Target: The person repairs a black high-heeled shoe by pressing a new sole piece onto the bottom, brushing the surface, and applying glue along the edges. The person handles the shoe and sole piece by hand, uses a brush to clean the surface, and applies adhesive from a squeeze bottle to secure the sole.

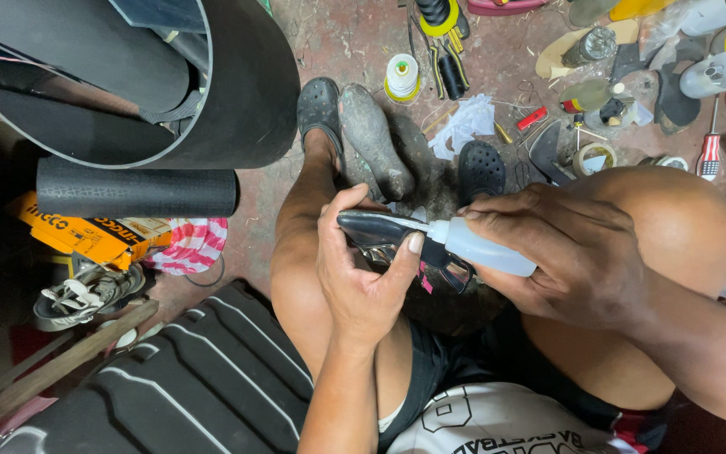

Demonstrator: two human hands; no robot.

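My left hand (361, 267) grips a dark shoe (377, 229) between my knees, thumb along its edge. My right hand (563, 252) holds a small white squeeze bottle (482, 246). Its thin nozzle points left and touches the shoe's dark sole. Both hands sit close together above my lap. Part of the shoe, with straps and a buckle, hangs below the left hand's fingers.
Large rolls of black rubber sheet (128, 84) fill the upper left. A ridged black mat (203, 378) lies at lower left. On the floor ahead are worn soles (371, 139), a thread spool (402, 76), pliers (449, 71), a screwdriver (710, 151), tape (594, 157) and scattered scraps.
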